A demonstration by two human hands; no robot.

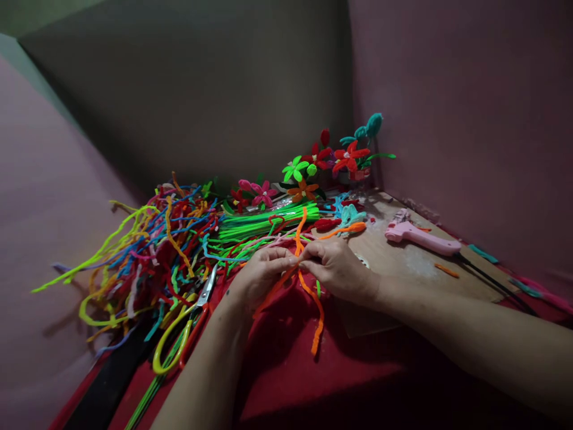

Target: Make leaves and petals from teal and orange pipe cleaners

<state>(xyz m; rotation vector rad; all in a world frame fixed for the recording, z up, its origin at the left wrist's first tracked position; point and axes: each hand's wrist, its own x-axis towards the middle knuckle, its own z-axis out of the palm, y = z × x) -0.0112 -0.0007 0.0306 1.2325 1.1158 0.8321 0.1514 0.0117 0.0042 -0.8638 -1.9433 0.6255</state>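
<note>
Orange pipe cleaners cross between my two hands, one end pointing up and others hanging down over the red cloth. My left hand pinches them from the left with thumb and forefinger. From the right, my right hand grips the same crossing point, its fingers curled and partly hidden. The fingertips of both hands nearly touch. Just behind them lies a bundle of green pipe cleaners. An orange petal-like piece rests beyond my right hand.
Scissors with yellow and red handles lie left of my left forearm. A tangled heap of coloured pipe cleaners fills the left. Fuzzy flowers stand at the back. A pink glue gun lies on a board at right, its cord trailing.
</note>
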